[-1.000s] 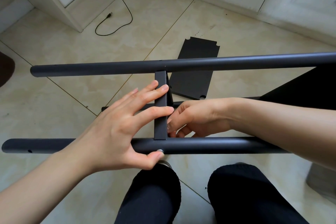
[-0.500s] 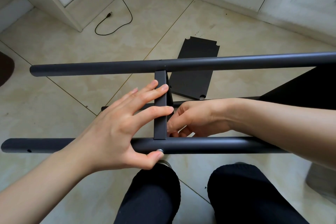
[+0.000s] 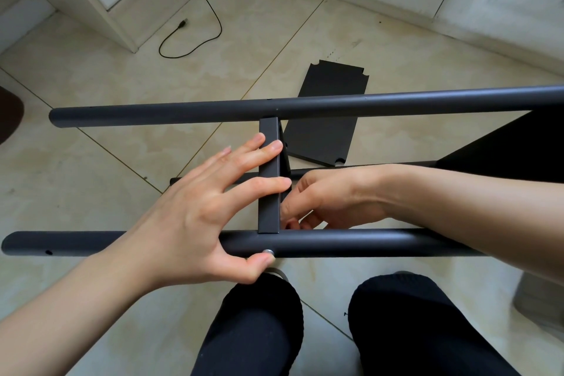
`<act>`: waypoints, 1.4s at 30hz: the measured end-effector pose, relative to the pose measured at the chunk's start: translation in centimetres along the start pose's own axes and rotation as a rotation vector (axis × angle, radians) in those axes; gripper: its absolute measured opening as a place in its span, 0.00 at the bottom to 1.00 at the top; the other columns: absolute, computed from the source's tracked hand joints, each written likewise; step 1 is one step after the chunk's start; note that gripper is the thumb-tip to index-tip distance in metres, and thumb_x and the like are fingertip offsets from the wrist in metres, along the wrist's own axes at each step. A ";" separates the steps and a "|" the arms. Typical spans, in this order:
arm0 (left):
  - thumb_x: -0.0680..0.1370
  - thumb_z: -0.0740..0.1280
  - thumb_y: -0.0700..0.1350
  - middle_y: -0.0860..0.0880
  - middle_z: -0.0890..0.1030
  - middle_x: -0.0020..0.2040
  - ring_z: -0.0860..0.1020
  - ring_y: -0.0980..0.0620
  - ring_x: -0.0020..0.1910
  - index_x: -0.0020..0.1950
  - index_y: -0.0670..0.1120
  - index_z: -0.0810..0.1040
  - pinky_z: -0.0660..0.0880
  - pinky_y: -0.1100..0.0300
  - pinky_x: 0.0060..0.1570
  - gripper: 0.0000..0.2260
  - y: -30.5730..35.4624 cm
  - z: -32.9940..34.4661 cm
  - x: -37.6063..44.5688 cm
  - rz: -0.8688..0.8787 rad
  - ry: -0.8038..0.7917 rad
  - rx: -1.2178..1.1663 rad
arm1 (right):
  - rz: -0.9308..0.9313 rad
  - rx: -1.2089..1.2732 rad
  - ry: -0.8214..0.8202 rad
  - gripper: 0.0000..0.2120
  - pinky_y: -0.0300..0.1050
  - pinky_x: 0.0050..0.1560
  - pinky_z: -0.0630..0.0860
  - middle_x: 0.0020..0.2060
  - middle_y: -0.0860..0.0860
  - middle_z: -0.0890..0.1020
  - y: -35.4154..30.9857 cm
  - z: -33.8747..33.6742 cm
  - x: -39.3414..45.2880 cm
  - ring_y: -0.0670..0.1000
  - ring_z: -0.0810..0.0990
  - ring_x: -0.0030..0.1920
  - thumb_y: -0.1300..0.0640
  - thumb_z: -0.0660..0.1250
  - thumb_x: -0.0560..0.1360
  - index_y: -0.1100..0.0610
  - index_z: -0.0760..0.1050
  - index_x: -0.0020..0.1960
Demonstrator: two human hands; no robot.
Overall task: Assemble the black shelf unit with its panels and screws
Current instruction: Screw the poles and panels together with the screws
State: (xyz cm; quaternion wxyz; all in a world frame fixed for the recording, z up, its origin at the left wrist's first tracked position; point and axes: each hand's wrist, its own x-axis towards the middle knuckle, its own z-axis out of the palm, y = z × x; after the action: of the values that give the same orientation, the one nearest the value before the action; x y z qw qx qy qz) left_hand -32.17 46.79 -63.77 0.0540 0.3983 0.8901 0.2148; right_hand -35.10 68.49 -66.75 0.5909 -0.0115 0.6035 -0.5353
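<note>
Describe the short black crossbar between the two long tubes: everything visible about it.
The crossbar is a short, flat-faced bar of matte black, metal-looking, with squared edges. It spans straight between the far tube and the near tube, meeting each at a right angle. The left hand lays straight fingers across its face, thumb by a silver screw head on the near tube. The right hand works at its right side; what it holds is hidden.
</note>
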 end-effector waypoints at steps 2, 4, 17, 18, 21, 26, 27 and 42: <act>0.68 0.73 0.59 0.48 0.64 0.79 0.58 0.48 0.80 0.71 0.50 0.74 0.68 0.37 0.70 0.33 0.0 0.0 0.0 -0.002 -0.001 0.000 | -0.003 -0.009 0.009 0.11 0.44 0.45 0.72 0.35 0.51 0.77 0.1 0.1 0.1 0.47 0.74 0.35 0.55 0.67 0.79 0.57 0.78 0.39; 0.68 0.73 0.59 0.48 0.64 0.79 0.58 0.48 0.80 0.70 0.49 0.75 0.68 0.37 0.70 0.33 0.1 0.0 0.1 -0.007 -0.001 0.005 | -0.011 -0.022 0.007 0.09 0.44 0.45 0.73 0.41 0.55 0.76 0.1 0.2 0.1 0.48 0.75 0.37 0.54 0.66 0.80 0.59 0.76 0.45; 0.68 0.73 0.59 0.49 0.64 0.79 0.58 0.48 0.80 0.71 0.50 0.74 0.68 0.37 0.70 0.33 0.0 0.0 0.0 0.000 -0.001 0.007 | -0.017 0.000 -0.008 0.09 0.46 0.46 0.72 0.35 0.51 0.76 -0.1 -0.1 -0.1 0.48 0.73 0.36 0.59 0.65 0.78 0.56 0.78 0.39; 0.68 0.73 0.59 0.49 0.64 0.79 0.58 0.48 0.80 0.71 0.50 0.74 0.68 0.37 0.70 0.33 0.0 0.0 0.0 0.002 -0.001 0.007 | -0.016 -0.015 0.002 0.10 0.46 0.46 0.72 0.34 0.51 0.76 0.0 0.0 0.0 0.48 0.73 0.36 0.58 0.66 0.78 0.56 0.78 0.38; 0.68 0.73 0.59 0.48 0.64 0.79 0.58 0.48 0.80 0.71 0.49 0.75 0.68 0.37 0.70 0.33 0.0 0.0 0.0 0.001 0.000 0.007 | -0.028 -0.040 0.000 0.09 0.45 0.47 0.73 0.38 0.52 0.76 0.0 0.2 0.0 0.47 0.74 0.37 0.56 0.66 0.79 0.57 0.77 0.42; 0.68 0.73 0.59 0.48 0.64 0.79 0.58 0.48 0.80 0.70 0.49 0.75 0.68 0.37 0.70 0.33 0.0 0.0 0.0 0.000 0.001 0.009 | -0.016 0.027 -0.014 0.06 0.45 0.46 0.72 0.38 0.51 0.77 -0.2 0.1 -0.2 0.48 0.74 0.38 0.59 0.63 0.80 0.57 0.76 0.45; 0.68 0.73 0.59 0.48 0.64 0.79 0.58 0.48 0.80 0.70 0.49 0.75 0.68 0.37 0.70 0.33 0.0 0.0 0.0 0.000 0.001 0.009 | -0.010 0.029 -0.021 0.05 0.45 0.45 0.71 0.38 0.51 0.77 -0.3 0.0 -0.3 0.48 0.73 0.38 0.60 0.63 0.79 0.57 0.77 0.45; 0.68 0.72 0.59 0.48 0.64 0.79 0.58 0.48 0.80 0.70 0.49 0.74 0.67 0.37 0.71 0.33 0.0 0.0 0.0 0.000 0.002 0.008 | -0.010 -0.009 -0.019 0.06 0.44 0.43 0.71 0.34 0.52 0.77 -0.3 -0.2 -0.3 0.48 0.73 0.36 0.60 0.66 0.77 0.58 0.79 0.42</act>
State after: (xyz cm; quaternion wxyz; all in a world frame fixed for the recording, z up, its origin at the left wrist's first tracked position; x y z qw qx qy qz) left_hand -32.13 46.81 -63.77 0.0516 0.3982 0.8911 0.2115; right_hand -35.35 68.66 -66.41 0.5940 -0.0222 0.6000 -0.5353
